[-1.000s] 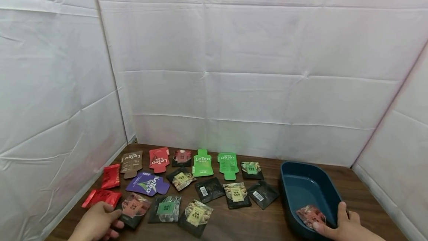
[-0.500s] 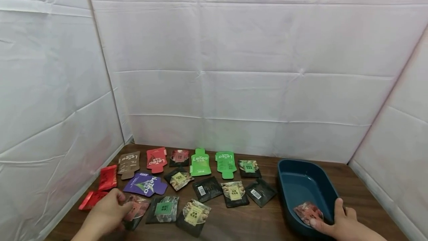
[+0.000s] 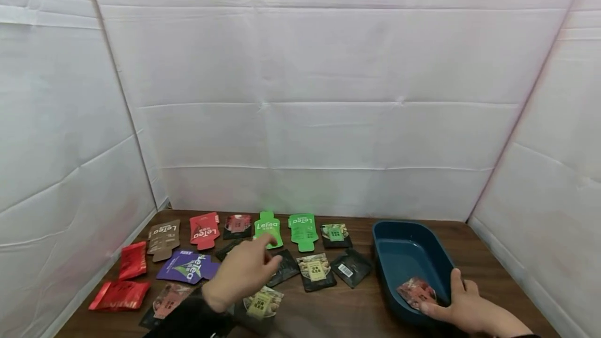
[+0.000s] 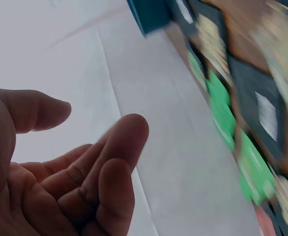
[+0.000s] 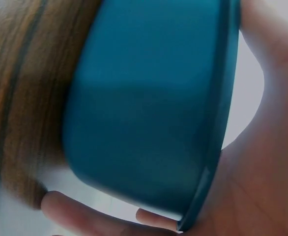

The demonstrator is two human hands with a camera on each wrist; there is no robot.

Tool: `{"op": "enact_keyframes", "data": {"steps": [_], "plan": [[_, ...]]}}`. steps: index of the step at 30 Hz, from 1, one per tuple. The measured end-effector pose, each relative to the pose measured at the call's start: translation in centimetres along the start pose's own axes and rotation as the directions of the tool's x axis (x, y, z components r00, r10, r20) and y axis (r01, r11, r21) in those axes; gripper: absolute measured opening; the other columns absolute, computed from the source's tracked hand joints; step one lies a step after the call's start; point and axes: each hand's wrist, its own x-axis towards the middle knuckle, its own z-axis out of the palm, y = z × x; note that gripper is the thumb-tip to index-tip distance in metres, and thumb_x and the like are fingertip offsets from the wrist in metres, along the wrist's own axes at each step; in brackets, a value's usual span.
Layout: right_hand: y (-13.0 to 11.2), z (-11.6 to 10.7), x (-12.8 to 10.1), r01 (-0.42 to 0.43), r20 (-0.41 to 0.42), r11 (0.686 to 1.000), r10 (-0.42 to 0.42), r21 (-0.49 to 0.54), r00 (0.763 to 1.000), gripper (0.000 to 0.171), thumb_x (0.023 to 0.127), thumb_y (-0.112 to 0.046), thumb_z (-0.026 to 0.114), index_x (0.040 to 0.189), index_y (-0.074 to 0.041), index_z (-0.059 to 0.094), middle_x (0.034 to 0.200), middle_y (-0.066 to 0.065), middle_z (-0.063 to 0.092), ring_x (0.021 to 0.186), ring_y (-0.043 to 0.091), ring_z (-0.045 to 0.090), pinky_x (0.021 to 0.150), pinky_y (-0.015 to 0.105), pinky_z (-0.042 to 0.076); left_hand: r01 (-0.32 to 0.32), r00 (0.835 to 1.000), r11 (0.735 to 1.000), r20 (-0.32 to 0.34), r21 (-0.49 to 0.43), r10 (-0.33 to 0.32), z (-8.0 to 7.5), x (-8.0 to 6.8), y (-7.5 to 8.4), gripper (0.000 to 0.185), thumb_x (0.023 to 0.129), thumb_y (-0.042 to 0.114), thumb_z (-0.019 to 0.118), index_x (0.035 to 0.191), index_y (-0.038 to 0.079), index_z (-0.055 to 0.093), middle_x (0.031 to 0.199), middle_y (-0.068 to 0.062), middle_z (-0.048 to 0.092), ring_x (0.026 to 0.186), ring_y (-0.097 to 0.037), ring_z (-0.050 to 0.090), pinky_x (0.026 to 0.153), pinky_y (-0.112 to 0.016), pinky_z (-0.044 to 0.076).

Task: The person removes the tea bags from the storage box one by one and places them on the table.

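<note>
My left hand (image 3: 244, 270) hovers over the middle of the sachets, thumb and fingers apart with nothing between them, as the left wrist view also shows. It partly covers a black sachet (image 3: 284, 267) and a yellow-labelled sachet (image 3: 260, 304). Just beyond its fingertips lies a bright green LeTea packet (image 3: 267, 226). At the right, my right hand (image 3: 469, 301) grips the side rim of a dark blue plastic bin (image 3: 408, 226), thumb over the inside and fingers outside. A pink-labelled sachet (image 3: 415, 292) lies inside the bin, near that thumb.
Two red packets (image 3: 119, 295), a brown packet (image 3: 163, 239), a purple packet (image 3: 188, 266) and a pink-labelled sachet (image 3: 169, 304) lie at the left. More packets stretch towards the bin on the wooden table (image 3: 347, 312). White cloth walls (image 3: 328, 134) stand around it.
My left hand has left the pink-labelled sachet at the left and moved right, over the middle sachets. The head view has turned slightly right. My right hand keeps its grip on the bin.
</note>
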Motion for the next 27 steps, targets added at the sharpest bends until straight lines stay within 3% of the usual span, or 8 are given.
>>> {"op": "enact_keyframes", "data": {"steps": [5,9,11,14,16,21,24,27], "plan": [[-0.6,-0.4,0.2,0.031,0.02,0.999,-0.032,0.024,0.999,0.129,0.089,-0.058,0.068,0.138,0.026,-0.017,0.133,0.06,-0.002,0.123,0.076,0.008,0.094,0.076,0.029,-0.145,0.987,0.989,0.075,0.016,0.143,2.7,3.3,3.6,0.028,0.102,0.023,0.059,0.127,0.01,0.057,0.094,0.006,0.064,0.076,-0.007,0.06,0.069,-0.029,0.049],[-0.4,-0.6,0.4,0.013,0.02,0.998,-0.015,0.056,1.0,0.133,0.085,-0.054,0.074,0.139,0.024,-0.019,0.134,0.059,0.0,0.124,0.075,0.007,0.095,0.076,0.027,-0.309,0.946,0.941,0.149,0.136,0.289,6.0,6.4,7.0,0.027,0.101,0.024,0.061,0.125,0.013,0.061,0.098,0.006,0.066,0.081,-0.005,0.061,0.072,-0.024,0.049],[-0.4,-0.6,0.3,0.002,0.018,0.998,-0.003,0.064,1.0,0.134,0.085,-0.054,0.075,0.139,0.023,-0.02,0.134,0.058,0.0,0.124,0.075,0.006,0.096,0.076,0.026,-0.432,0.895,0.881,0.211,0.192,0.393,8.0,8.3,8.1,0.03,0.101,0.025,0.061,0.129,0.014,0.061,0.11,0.006,0.066,0.093,-0.004,0.062,0.08,-0.021,0.048],[-0.4,-0.6,0.1,-0.009,0.01,0.998,0.008,0.06,1.0,0.134,0.084,-0.054,0.076,0.139,0.024,-0.019,0.133,0.059,0.002,0.124,0.075,0.008,0.097,0.076,0.026,-0.587,0.802,0.768,0.32,0.258,0.505,11.3,11.1,9.5,0.038,0.102,0.027,0.06,0.138,0.015,0.058,0.134,0.005,0.06,0.12,-0.004,0.054,0.098,-0.017,0.039],[-0.3,-0.6,-0.1,-0.01,0.0,0.999,0.01,0.048,1.0,0.134,0.084,-0.055,0.076,0.139,0.025,-0.018,0.132,0.059,0.004,0.123,0.075,0.009,0.096,0.076,0.026,-0.639,0.757,0.714,0.402,0.287,0.515,13.3,12.7,10.6,0.045,0.103,0.03,0.059,0.146,0.018,0.052,0.145,0.007,0.051,0.134,-0.002,0.042,0.106,-0.016,0.03],[-0.1,-0.4,-0.6,-0.001,-0.015,0.998,0.002,0.056,1.0,0.134,0.084,-0.053,0.077,0.139,0.025,-0.018,0.131,0.06,0.003,0.119,0.078,0.014,0.092,0.078,0.028,-0.688,0.686,0.641,0.592,0.339,0.424,17.4,15.5,13.2,0.055,0.103,0.037,0.057,0.154,0.025,0.04,0.156,0.016,0.032,0.141,0.005,0.022,0.11,-0.015,0.019],[-0.1,-0.3,-0.9,0.001,-0.01,0.996,0.0,0.084,1.0,0.133,0.085,-0.051,0.076,0.139,0.023,-0.02,0.132,0.06,-0.002,0.119,0.078,0.013,0.092,0.079,0.027,-0.717,0.63,0.631,0.662,0.295,0.407,19.1,16.0,14.5,0.055,0.102,0.036,0.059,0.153,0.023,0.042,0.153,0.016,0.037,0.137,0.005,0.031,0.107,-0.012,0.023],[-0.2,-0.2,-1.0,-0.005,-0.003,0.996,0.006,0.095,1.0,0.132,0.086,-0.051,0.075,0.139,0.023,-0.02,0.133,0.06,-0.005,0.121,0.077,0.009,0.093,0.079,0.025,-0.692,0.607,0.681,0.703,0.239,0.37,20.6,16.1,15.5,0.042,0.102,0.031,0.06,0.143,0.026,0.055,0.135,0.017,0.055,0.117,0.007,0.049,0.095,-0.009,0.034]]}}
